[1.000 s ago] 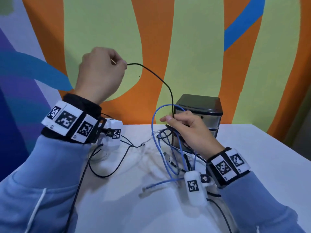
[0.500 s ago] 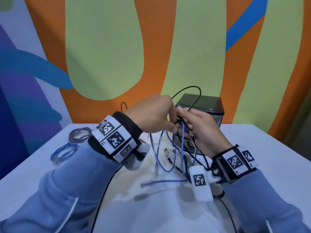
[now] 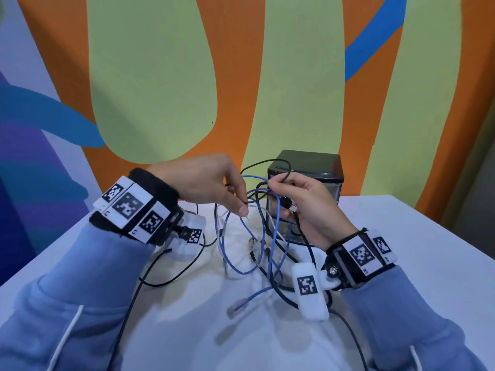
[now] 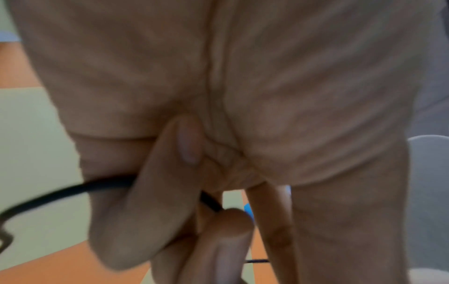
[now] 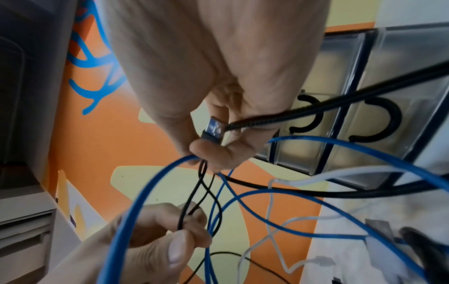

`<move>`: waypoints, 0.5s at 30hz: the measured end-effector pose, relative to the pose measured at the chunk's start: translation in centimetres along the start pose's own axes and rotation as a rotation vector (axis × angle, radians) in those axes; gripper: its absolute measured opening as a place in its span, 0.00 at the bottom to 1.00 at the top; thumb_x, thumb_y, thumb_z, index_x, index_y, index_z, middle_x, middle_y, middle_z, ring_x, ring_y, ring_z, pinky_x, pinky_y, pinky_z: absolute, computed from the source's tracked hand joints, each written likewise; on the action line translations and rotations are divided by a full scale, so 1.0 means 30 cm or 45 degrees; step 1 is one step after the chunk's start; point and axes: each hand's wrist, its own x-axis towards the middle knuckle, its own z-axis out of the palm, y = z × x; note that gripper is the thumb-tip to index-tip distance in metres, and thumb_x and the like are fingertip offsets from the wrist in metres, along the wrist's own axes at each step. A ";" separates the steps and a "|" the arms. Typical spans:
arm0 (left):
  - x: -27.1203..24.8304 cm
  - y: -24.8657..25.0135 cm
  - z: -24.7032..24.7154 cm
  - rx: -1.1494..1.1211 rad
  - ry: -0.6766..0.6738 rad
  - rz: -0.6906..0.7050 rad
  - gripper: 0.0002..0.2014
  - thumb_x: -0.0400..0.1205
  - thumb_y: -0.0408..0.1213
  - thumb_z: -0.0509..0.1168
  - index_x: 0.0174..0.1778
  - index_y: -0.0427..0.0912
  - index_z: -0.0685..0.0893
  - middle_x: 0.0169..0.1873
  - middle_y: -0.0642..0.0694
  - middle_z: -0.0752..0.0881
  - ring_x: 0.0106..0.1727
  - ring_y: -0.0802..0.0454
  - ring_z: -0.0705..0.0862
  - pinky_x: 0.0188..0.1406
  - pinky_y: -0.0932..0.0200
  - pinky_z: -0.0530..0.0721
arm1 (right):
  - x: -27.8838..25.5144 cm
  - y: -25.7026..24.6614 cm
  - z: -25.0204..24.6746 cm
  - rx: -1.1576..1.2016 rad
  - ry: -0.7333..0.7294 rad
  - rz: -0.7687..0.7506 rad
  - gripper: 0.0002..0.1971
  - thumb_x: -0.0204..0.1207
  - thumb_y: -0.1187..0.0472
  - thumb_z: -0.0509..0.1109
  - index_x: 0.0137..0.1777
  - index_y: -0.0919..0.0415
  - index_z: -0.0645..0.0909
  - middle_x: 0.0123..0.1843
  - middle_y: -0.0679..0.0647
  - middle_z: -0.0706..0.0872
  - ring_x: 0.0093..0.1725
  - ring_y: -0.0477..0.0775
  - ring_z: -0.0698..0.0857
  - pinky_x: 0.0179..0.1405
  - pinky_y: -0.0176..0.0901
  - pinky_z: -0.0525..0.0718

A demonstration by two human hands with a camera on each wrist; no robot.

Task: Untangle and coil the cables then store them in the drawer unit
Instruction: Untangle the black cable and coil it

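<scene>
Both hands are up over the worktop (image 3: 401, 236) with the tangle hanging between them. The left hand (image 3: 209, 183) has its thumb and forefinger closed in a pinch grip on the thin black cable (image 3: 257, 200); the left wrist view shows that cable (image 4: 107, 185) running in behind a curled finger. Just across from that grip, the right hand (image 3: 308, 202) has its fingers curled around a bunch of strands, and in the right wrist view its thumb and fingers pin a plug (image 5: 212, 130) with a blue-tipped metal end, the black cable (image 5: 192, 207) dropping out below the grip toward the left hand (image 5: 155, 240).

The blue cable (image 3: 235, 253) loops up through the right hand's grip and hangs down under both hands, with one end lying on the worktop nearer the person. A white cable (image 3: 276, 228) is threaded through the same mess below the grips, too knotted to tell what crosses what.

The drawer unit (image 3: 308, 167) stands right behind the right hand, against the painted wall (image 3: 160, 76). Its clear drawer fronts with dark handles (image 5: 379, 119) look pushed in.
</scene>
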 end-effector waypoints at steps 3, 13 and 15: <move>0.023 0.014 0.023 -0.079 0.100 0.049 0.17 0.73 0.70 0.77 0.44 0.62 0.95 0.37 0.41 0.82 0.36 0.47 0.76 0.39 0.51 0.70 | -0.005 -0.004 0.009 0.012 -0.010 0.021 0.10 0.86 0.59 0.73 0.43 0.59 0.84 0.36 0.53 0.86 0.39 0.56 0.81 0.30 0.37 0.78; 0.056 0.030 0.050 -0.061 0.182 0.147 0.09 0.86 0.51 0.74 0.45 0.52 0.88 0.36 0.43 0.80 0.35 0.51 0.75 0.37 0.52 0.70 | -0.002 0.007 0.008 0.037 0.018 -0.044 0.10 0.90 0.64 0.68 0.62 0.70 0.87 0.47 0.63 0.89 0.35 0.49 0.84 0.30 0.38 0.75; 0.057 0.018 0.050 -0.137 0.177 0.147 0.08 0.89 0.47 0.71 0.47 0.50 0.85 0.36 0.41 0.80 0.34 0.50 0.76 0.37 0.52 0.73 | 0.003 0.003 0.003 0.108 0.051 -0.032 0.10 0.90 0.66 0.66 0.62 0.72 0.86 0.45 0.61 0.88 0.34 0.50 0.86 0.32 0.39 0.74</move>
